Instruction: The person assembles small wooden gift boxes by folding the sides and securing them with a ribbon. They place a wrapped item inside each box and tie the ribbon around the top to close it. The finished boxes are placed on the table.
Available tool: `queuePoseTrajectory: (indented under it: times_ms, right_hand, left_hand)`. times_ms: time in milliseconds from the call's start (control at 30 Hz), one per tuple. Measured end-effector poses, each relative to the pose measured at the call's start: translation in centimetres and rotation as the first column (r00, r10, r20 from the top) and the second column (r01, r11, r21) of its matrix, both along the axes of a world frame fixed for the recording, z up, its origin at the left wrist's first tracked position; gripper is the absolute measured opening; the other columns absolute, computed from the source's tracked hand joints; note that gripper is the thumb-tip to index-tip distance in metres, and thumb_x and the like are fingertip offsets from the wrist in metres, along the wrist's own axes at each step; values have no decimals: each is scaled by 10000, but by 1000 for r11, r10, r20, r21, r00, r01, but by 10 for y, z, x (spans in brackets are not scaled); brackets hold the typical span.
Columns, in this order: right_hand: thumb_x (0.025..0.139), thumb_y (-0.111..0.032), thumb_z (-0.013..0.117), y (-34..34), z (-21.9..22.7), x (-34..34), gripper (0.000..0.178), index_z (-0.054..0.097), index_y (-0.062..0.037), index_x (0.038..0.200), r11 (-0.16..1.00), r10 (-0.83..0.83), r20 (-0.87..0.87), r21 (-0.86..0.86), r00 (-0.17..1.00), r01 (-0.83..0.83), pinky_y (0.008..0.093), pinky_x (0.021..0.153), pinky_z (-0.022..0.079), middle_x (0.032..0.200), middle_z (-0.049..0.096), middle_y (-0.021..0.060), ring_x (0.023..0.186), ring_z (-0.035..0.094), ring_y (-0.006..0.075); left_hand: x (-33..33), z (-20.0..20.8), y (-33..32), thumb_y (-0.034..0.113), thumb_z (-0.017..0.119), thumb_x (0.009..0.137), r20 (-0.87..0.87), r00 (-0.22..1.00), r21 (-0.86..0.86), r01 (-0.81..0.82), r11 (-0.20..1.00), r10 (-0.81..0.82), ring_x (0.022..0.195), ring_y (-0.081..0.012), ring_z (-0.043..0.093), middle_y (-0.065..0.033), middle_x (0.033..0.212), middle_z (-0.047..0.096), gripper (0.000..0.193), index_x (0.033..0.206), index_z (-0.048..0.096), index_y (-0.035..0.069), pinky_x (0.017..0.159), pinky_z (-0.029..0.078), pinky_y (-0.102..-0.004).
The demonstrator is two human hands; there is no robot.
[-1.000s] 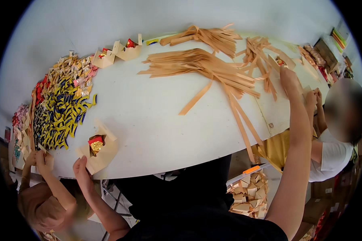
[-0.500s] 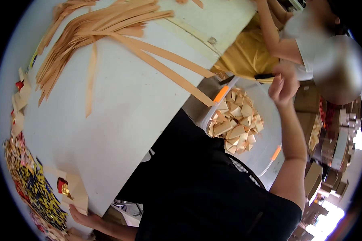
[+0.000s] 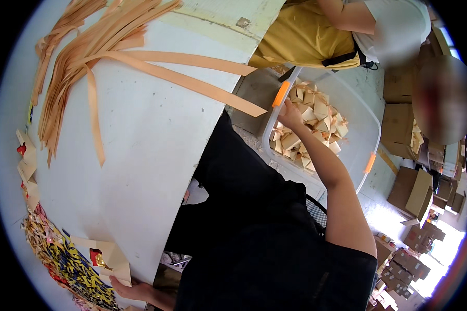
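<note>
At the lower left, my left hand (image 3: 127,291) is at the near corner of an unfolded beige paper box (image 3: 120,259), its fingers closed on the edge. A red and gold wrapped sweet (image 3: 97,257) lies on that box. My right arm stretches out to the right, and my right hand (image 3: 290,115) is down inside a clear plastic bin (image 3: 366,111), by its orange handle (image 3: 281,94). Below and around this hand are many small folded beige boxes (image 3: 320,107) with ribbons. Its fingertips are partly hidden, so I cannot tell whether it grips anything.
A bundle of peach ribbons (image 3: 83,67) lies on the white table (image 3: 145,140), two ends overhanging its edge. A heap of colourful wrapped sweets (image 3: 83,264) runs along the left. Another person (image 3: 368,20) sits by a mustard cloth (image 3: 306,39). Cardboard boxes (image 3: 412,192) stand at right.
My right hand has dropped from above the bin's far side into it, beside the orange handle. My left hand stays at the paper box. The whole view has shifted.
</note>
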State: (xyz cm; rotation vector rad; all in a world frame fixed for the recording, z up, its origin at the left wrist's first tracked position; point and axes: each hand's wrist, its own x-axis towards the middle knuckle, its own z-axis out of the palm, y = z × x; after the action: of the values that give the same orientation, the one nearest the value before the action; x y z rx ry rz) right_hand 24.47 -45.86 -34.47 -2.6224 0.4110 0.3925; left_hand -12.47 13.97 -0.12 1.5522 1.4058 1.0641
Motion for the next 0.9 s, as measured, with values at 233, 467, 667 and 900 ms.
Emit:
queuePoseTrajectory:
  times_ms: [233,467,667,900]
  right_hand:
    - [781,-192,806,-112,-40,-94,567,668,-46,1311,968,-228,243,-51,943,247,473,939,583,1180,772,214,1091,742,377]
    - [885,-182,852,-260,-22,-109,598,600,21,1388,987,-27,-1,-156,1000,27,351,937,568,1151,717,120,1057,687,210]
    - [1012,-45,724,-12,272,40,207,682,16,1206,887,67,727,271,683,-374,332,905,538,1051,728,106,984,667,177]
    - [909,-38,795,325,409,65,320,742,-69,1222,52,615,789,-38,2,-998,443,1014,532,1194,726,144,1174,654,376]
  left_hand:
    - [-20,-9,1,307,600,1084,-20,998,116,58,991,-56,1293,-341,623,-206,1422,601,499,1408,625,-72,1064,554,-480]
    - [-15,-11,-10,188,648,1103,209,977,-53,48,997,-36,961,-144,699,-69,1069,718,235,1175,701,-29,852,575,-296]
    - [17,17,-14,218,630,1129,237,940,-220,297,929,-245,765,-57,628,17,876,700,239,1037,714,13,684,493,-231]
    - [45,15,-16,286,584,1164,51,886,-7,461,887,-460,682,-16,433,88,753,500,364,872,565,71,583,325,-235]
